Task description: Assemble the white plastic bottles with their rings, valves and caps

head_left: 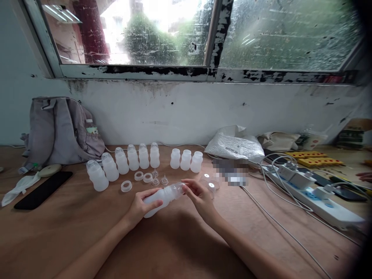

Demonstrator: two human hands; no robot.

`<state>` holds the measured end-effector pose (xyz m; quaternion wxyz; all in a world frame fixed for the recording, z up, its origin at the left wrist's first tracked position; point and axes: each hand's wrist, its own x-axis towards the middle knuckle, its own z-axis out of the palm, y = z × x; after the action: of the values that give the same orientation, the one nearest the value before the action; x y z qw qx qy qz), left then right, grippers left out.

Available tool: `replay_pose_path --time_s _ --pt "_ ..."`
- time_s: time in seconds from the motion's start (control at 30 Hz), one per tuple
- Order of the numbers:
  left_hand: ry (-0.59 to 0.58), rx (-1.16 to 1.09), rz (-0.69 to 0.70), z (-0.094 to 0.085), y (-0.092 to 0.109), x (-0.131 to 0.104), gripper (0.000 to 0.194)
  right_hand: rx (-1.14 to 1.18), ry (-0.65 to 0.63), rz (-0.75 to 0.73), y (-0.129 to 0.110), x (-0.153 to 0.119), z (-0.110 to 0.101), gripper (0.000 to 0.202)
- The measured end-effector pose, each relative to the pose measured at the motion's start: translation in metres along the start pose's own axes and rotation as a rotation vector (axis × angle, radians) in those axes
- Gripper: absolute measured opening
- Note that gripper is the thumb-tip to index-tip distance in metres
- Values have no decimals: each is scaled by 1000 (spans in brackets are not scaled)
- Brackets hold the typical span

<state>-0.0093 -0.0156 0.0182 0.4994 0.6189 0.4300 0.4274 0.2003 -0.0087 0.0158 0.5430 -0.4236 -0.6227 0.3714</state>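
My left hand [141, 207] is wrapped round the body of a frosted baby bottle [157, 202], which is tilted with its top toward the right. At that end my right hand [200, 195] pinches the tip of a clear cap [175, 190] sitting over the bottle's top. Beyond my hands, several capped baby bottles [121, 162] stand in a curved row on the left. Three bottles without caps [186, 160] are upright further right. White collar rings [126, 190] and three clear nipples [164, 179] lie between. Clear caps [211, 187] rest just past my right hand, partly hidden.
A grey backpack [58, 130] leans on the wall at left, with a black phone-like slab [43, 190] before it. On the right lie a silvery plastic bag [235, 143], a power strip [314, 197] with trailing cables, and yellow blocks [316, 161]. Another person's hand [364, 176] shows at the right edge.
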Motion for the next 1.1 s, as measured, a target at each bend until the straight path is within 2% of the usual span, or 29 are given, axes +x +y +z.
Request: replay_pose_path --time_s 0.4,0.7,0.9,1.1 --pt "-23 4 -15 0 2 -1 42 71 -51 34 -4 -5 5 25" --pt "17 176 54 5 -5 -5 44 29 -115 65 -3 -4 3 28" --pt "72 166 42 11 -9 -7 45 75 -182 104 2 -1 4 26" --pt "64 179 77 13 -4 -10 43 109 -155 89 -2 -4 5 23"
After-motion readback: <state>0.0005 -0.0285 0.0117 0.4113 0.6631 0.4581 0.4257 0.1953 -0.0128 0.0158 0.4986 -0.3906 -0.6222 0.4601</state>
